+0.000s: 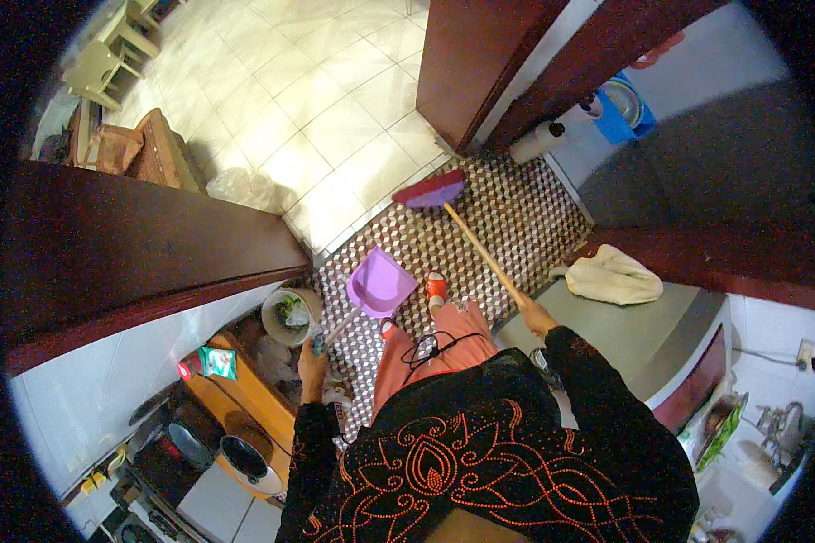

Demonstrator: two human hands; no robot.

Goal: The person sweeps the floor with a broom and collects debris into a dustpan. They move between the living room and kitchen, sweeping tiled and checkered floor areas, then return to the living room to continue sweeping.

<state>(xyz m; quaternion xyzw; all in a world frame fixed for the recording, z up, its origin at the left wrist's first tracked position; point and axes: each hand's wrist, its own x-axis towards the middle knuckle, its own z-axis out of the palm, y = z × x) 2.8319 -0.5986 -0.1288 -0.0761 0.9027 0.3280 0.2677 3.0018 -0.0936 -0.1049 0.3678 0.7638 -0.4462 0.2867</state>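
My right hand (pixel 536 319) is closed around the light wooden handle of a broom (pixel 483 251). The broom's purple and dark red head (pixel 432 191) rests on the patterned tile floor, close to a pale doorway threshold. My left hand (pixel 312 366) grips the upper end of the handle of a purple dustpan (pixel 381 282). The pan lies low over the floor, in front of my feet and to the left of the broom handle. Whether its front edge touches the tiles cannot be told.
A bin (pixel 292 315) with green scraps stands beside my left hand. A clear plastic bag (pixel 243 189) lies past the threshold (pixel 380 203). On my right a cream cloth (pixel 612 275) sits on a grey-topped appliance (pixel 584 332). White bottles (pixel 538 141) stand near the right wall.
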